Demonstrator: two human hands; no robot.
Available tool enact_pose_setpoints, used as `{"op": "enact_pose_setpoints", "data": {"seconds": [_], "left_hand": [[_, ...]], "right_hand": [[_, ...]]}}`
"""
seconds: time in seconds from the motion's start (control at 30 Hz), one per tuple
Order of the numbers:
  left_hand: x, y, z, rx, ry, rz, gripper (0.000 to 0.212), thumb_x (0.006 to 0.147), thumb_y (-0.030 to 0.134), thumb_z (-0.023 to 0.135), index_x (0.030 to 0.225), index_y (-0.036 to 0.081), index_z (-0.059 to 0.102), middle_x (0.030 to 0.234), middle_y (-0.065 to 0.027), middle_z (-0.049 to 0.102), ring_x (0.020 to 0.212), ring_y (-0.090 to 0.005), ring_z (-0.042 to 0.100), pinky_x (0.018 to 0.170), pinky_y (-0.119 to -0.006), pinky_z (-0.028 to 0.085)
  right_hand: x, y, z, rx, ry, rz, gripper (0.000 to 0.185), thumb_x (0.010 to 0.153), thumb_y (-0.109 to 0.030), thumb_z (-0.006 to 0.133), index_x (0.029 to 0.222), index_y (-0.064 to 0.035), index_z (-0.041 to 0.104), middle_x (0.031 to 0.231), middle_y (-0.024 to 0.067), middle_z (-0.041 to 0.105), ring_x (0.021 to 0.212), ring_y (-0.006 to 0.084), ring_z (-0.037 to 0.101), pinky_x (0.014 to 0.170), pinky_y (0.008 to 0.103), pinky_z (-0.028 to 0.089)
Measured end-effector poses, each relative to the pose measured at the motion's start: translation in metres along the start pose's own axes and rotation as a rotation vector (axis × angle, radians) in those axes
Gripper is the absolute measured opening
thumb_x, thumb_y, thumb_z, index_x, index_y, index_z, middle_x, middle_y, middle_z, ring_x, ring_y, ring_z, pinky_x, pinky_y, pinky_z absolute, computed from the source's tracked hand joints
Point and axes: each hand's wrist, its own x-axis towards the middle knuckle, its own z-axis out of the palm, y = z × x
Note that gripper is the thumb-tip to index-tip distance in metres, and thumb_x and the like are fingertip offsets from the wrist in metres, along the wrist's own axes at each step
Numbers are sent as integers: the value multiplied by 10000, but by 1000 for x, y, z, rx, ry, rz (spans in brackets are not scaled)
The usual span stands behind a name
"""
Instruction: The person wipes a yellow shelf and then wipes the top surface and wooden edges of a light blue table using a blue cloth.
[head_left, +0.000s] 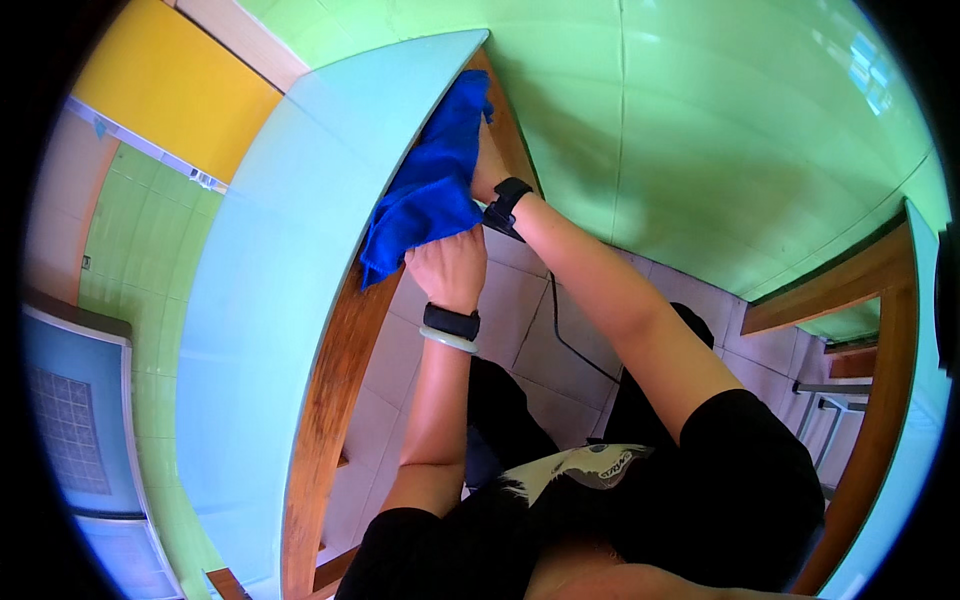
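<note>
A blue cloth (427, 187) lies against the brown wooden side (349, 360) of a table with a pale blue top (262, 262). My left hand (448, 262), with a black band and a pale bangle at its wrist, grips the lower end of the cloth. Higher up, my right hand (487, 154) reaches behind the cloth near the table's far corner; its fingers are hidden, so its grip cannot be made out. A black watch or band sits on the right wrist.
A green tiled wall (675, 135) stands close beyond the table corner. On the tiled floor (517, 300) a dark cable (559, 322) runs beside my legs. Another wooden table (892, 322) is at the right, near a metal-framed stool (832, 397). A yellow panel (180, 82) shows at upper left.
</note>
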Motion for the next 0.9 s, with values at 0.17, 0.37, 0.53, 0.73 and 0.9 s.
{"op": "enact_pose_setpoints", "data": {"seconds": [0.17,0.37,0.53,0.73,0.9], "left_hand": [[19,10,22,41,87,112,243,838,282,625,1024,134,677,994,-118,678,926,-321,630,804,-450,443],[25,11,49,19,60,124,194,826,227,617,989,147,687,981,-92,687,924,-306,636,821,-429,448],[21,15,77,-47,-25,131,208,822,200,597,998,135,687,1013,-110,685,954,-321,631,861,-448,438],[5,20,116,-123,63,205,227,829,166,562,1009,93,680,1034,-160,673,969,-356,621,851,-462,461],[-12,19,151,-354,105,14,231,795,115,620,1020,107,672,1044,-156,669,970,-365,618,842,-463,473]], "right_hand": [[6,49,-21,-37,39,83,634,844,-131,697,1360,-40,340,1257,119,500,1160,192,460,1010,356,402],[1,84,-30,-3,18,13,511,869,-160,672,1298,-36,425,1238,106,511,1133,200,482,991,358,418],[-24,102,-42,72,35,112,481,884,-174,649,1289,-30,434,1236,105,517,1128,213,491,992,357,414],[-53,123,-46,319,193,339,448,903,-192,622,1277,-21,445,1234,104,523,1122,229,503,995,357,409],[-77,128,-57,-192,31,198,429,906,-234,614,1249,-11,483,1126,93,593,1037,228,544,965,356,428]]}}
